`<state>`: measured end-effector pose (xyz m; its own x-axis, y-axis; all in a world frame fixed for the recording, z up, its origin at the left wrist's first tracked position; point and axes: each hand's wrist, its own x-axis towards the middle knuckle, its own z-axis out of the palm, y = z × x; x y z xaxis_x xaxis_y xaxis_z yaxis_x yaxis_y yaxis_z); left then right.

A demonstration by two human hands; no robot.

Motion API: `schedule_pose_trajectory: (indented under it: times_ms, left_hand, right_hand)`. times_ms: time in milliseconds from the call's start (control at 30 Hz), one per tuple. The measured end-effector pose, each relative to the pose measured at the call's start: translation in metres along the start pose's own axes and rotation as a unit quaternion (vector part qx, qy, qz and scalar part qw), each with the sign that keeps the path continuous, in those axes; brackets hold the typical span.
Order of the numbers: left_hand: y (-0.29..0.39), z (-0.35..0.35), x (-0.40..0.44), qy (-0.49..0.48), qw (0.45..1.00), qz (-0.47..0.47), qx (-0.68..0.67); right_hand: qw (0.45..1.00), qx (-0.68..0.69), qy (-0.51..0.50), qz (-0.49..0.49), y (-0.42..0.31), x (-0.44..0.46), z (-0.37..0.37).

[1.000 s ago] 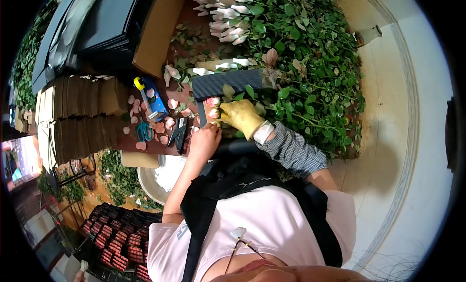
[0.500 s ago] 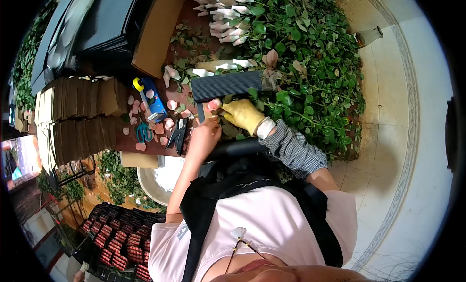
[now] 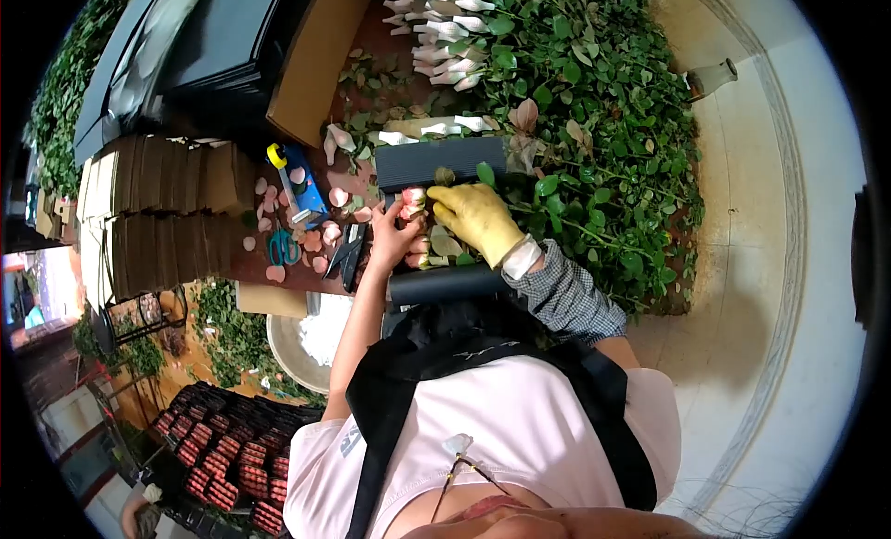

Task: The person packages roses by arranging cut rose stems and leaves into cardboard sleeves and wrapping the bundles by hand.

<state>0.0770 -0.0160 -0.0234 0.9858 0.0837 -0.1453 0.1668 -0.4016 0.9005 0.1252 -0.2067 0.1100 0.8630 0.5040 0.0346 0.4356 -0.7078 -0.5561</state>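
Observation:
My left hand (image 3: pixel 393 239) is bare, with its fingers bent round a pink rose head (image 3: pixel 413 196). More rose heads (image 3: pixel 419 252) lie just below, partly covered by the hand. On the right, my right hand (image 3: pixel 444 205), in a yellow glove, has its fingers curled by the stem side of the same rose; what they hold is hidden. Above both hands lies a dark corrugated strip (image 3: pixel 440 163). A dark roll-like edge (image 3: pixel 447 285) is nearer my body.
Leafy stems (image 3: pixel 603 168) cover the right side, with white-wrapped buds (image 3: pixel 450 51) at the top. To the left are black-handled pliers (image 3: pixel 346 257), teal scissors (image 3: pixel 283 248), a blue tape dispenser (image 3: pixel 304 188), loose petals, and stacked cardboard (image 3: pixel 167 251).
My left hand has moved up from the lower roses to the upper rose, its fingers spreading wider. More rose heads show beneath it. The view has shifted slightly.

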Motion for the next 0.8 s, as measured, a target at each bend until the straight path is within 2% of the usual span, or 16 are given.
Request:
schedule_pose_trajectory:
  times_ms: [67, 133, 200, 267, 300, 333, 400, 433, 533, 600, 633, 667, 700, 733, 800]
  left_hand:
    - [0.0, 0.0, 0.002, -0.008, 1.0, -0.008, -0.014]
    - [0.003, -0.001, -0.001, 0.001, 1.0, 0.004, 0.014]
    - [0.008, -0.004, -0.006, -0.001, 1.0, 0.001, 0.016]
    - [0.017, -0.004, -0.01, 0.004, 1.0, 0.012, 0.007]
    - [0.02, -0.005, -0.011, 0.009, 1.0, 0.011, 0.016]
    - [0.021, -0.004, -0.012, 0.027, 0.997, 0.027, 0.069]
    - [0.028, -0.006, -0.016, 0.031, 0.995, -0.015, 0.088]
    - [0.024, -0.006, -0.014, 0.05, 0.993, 0.007, 0.106]
    - [0.006, -0.004, -0.011, 0.049, 0.99, 0.024, 0.134]
    - [-0.008, -0.005, -0.005, -0.003, 0.997, 0.005, 0.082]
    - [-0.007, -0.006, -0.005, -0.003, 0.997, 0.022, 0.073]
    - [-0.007, -0.006, -0.005, -0.001, 0.997, 0.037, 0.062]
    - [-0.005, -0.008, -0.005, -0.015, 0.997, 0.039, 0.062]
    - [-0.001, -0.011, -0.007, -0.027, 0.997, 0.037, 0.061]
    - [0.006, -0.009, -0.008, -0.005, 0.998, 0.044, 0.052]
  right_hand:
    - [1.0, -0.003, -0.01, -0.013, 0.005, 0.005, 0.006]
    - [0.991, 0.007, 0.07, -0.111, 0.016, 0.009, 0.028]
    - [0.993, -0.012, 0.053, -0.109, 0.013, 0.009, 0.031]
    - [0.984, -0.16, -0.078, -0.025, 0.005, 0.012, 0.033]
    - [0.974, -0.219, -0.028, -0.047, 0.001, 0.008, 0.038]
    - [0.968, -0.246, -0.023, -0.039, -0.003, 0.01, 0.045]
    - [0.959, -0.276, -0.066, 0.014, -0.016, 0.013, 0.053]
    - [0.953, -0.285, -0.1, 0.039, -0.025, 0.016, 0.05]
    - [0.958, -0.257, -0.113, 0.055, -0.022, 0.021, 0.053]
    - [0.977, -0.187, -0.101, 0.03, -0.01, 0.009, 0.039]
    - [0.998, -0.047, -0.029, -0.037, -0.002, -0.005, 0.028]
    - [0.989, 0.088, 0.044, -0.112, 0.006, -0.022, 0.017]
    - [0.966, 0.242, 0.003, -0.088, -0.004, -0.041, -0.003]
    - [0.917, 0.391, -0.041, -0.066, -0.014, -0.062, -0.02]
    - [0.829, 0.514, -0.181, -0.125, -0.002, -0.1, -0.037]
